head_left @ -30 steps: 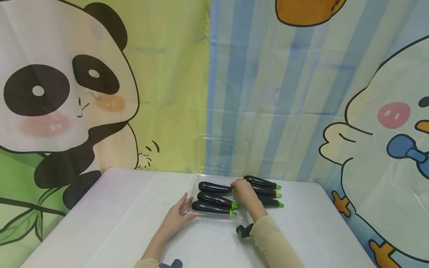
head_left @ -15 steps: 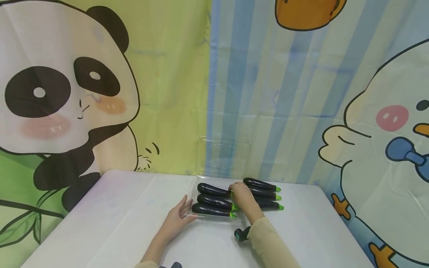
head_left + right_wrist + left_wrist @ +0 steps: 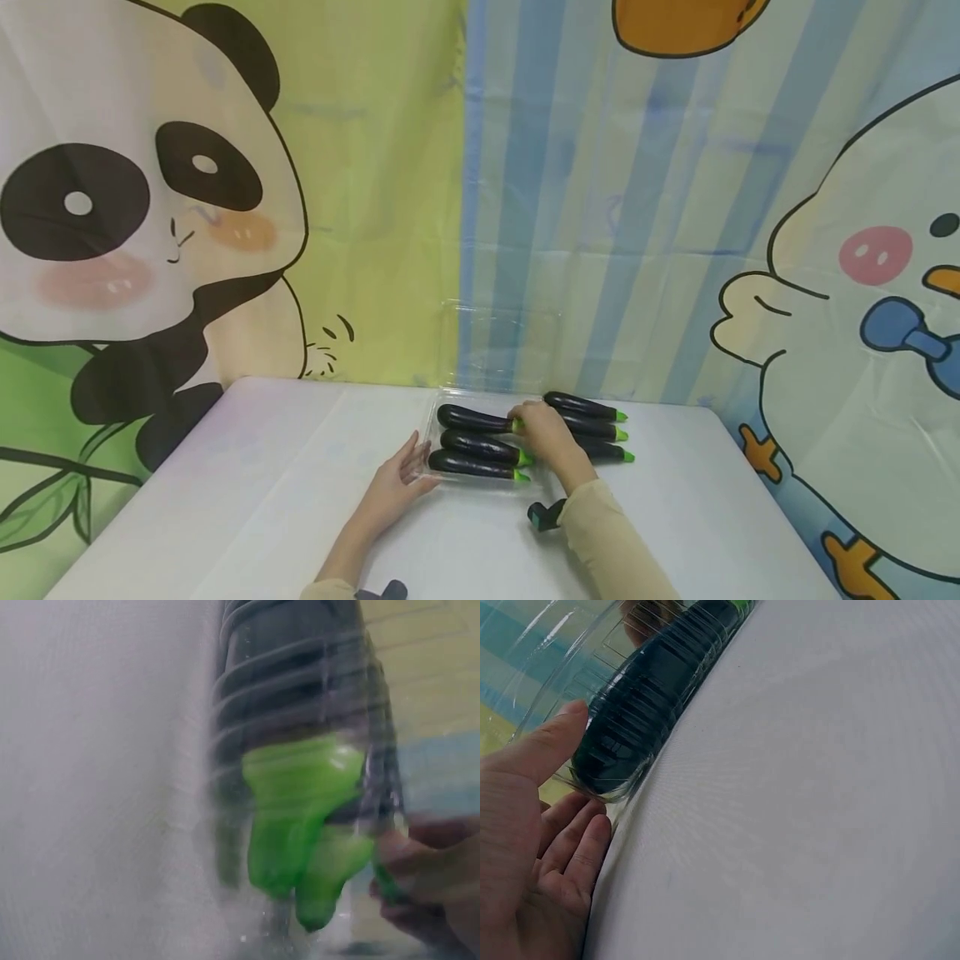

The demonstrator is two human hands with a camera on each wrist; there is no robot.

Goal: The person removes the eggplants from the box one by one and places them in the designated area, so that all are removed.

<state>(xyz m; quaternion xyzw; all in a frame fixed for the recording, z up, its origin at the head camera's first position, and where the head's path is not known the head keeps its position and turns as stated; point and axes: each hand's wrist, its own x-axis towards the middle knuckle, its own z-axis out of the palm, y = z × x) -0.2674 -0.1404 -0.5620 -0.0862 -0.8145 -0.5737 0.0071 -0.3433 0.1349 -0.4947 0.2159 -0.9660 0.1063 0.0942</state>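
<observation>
A clear plastic box (image 3: 432, 414) with its lid raised at the back holds three dark purple eggplants lying side by side. My left hand (image 3: 393, 490) holds the box's left end; in the left wrist view its thumb (image 3: 559, 739) lies on the ribbed wall and its fingers are at the lower corner. My right hand (image 3: 546, 433) pinches the green stem end of the farthest eggplant (image 3: 471, 418) in the box. Nearer me lie the middle eggplant (image 3: 478, 446) and the front eggplant (image 3: 468, 464). The right wrist view shows green stem caps (image 3: 300, 802) through the wall.
Right of the box, three more eggplants lie on the white table (image 3: 247, 500): a far one (image 3: 579, 406), a middle one (image 3: 592, 427) and a near one (image 3: 603, 451), partly behind the right hand. The transparent lid (image 3: 498, 346) stands before the patterned curtain.
The farthest eggplant in the box has shifted slightly left, along with my right hand at its stem. My left hand keeps its place at the box.
</observation>
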